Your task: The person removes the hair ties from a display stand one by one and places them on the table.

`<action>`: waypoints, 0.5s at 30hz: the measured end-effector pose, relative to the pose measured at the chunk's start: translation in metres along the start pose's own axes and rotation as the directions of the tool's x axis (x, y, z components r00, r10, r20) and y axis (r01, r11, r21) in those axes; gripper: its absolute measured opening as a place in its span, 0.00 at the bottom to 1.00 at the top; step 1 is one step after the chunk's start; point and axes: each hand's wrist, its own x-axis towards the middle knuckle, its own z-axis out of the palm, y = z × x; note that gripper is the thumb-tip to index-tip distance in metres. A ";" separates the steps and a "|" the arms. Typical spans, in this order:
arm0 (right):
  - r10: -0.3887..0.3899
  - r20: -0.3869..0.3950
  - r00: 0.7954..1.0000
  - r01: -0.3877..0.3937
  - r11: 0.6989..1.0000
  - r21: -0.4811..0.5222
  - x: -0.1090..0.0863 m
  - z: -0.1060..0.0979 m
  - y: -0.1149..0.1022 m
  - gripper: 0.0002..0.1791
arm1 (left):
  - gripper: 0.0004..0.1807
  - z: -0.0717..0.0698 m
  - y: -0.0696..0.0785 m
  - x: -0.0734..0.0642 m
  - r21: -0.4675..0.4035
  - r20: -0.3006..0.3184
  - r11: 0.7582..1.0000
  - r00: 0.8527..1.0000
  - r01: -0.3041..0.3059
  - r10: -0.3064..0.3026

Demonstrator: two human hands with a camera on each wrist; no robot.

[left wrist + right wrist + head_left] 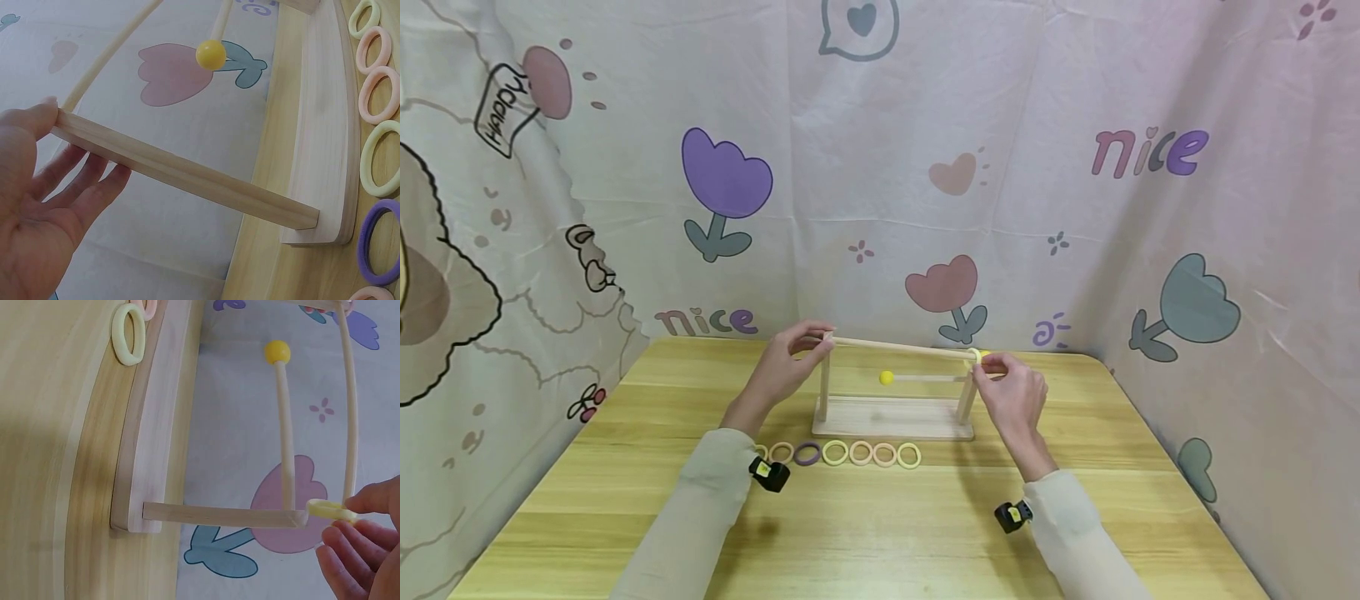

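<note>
A wooden stand (917, 421) with two upright posts stands on the table. My left hand (784, 367) grips the top of its left post (187, 167), thumb at the end and fingers underneath. From there an upper rod (902, 347) runs across to my right hand (1017, 393). My right hand pinches a pale yellow ring (325, 509) at the rod's right end, just beyond the tip of the right post (225, 515). A lower rod (285, 431) sticks out from the right post, tipped with a yellow ball (886, 377). My right fingers partly hide the ring.
In front of the stand lies a row of several rings, among them a purple ring (807, 454), a pink ring (851, 452) and a yellow ring (909, 467). My left sleeve (700, 500) overlaps the row's left end. A printed curtain (880, 167) hangs behind the table (880, 533).
</note>
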 end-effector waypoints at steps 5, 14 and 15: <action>0.007 -0.011 1.000 -0.007 1.000 0.003 0.000 0.002 0.001 0.08 | 0.16 0.002 -0.020 0.007 0.005 -0.005 1.000 1.000 -0.001 0.001; -0.027 0.006 1.000 0.027 1.000 0.006 0.004 -0.005 0.000 0.06 | 0.16 0.000 -0.031 0.008 0.006 -0.007 1.000 1.000 -0.023 0.023; -0.025 0.011 1.000 0.025 1.000 0.001 0.004 -0.007 0.000 0.06 | 0.16 0.000 -0.031 0.008 0.008 -0.006 1.000 1.000 -0.024 0.025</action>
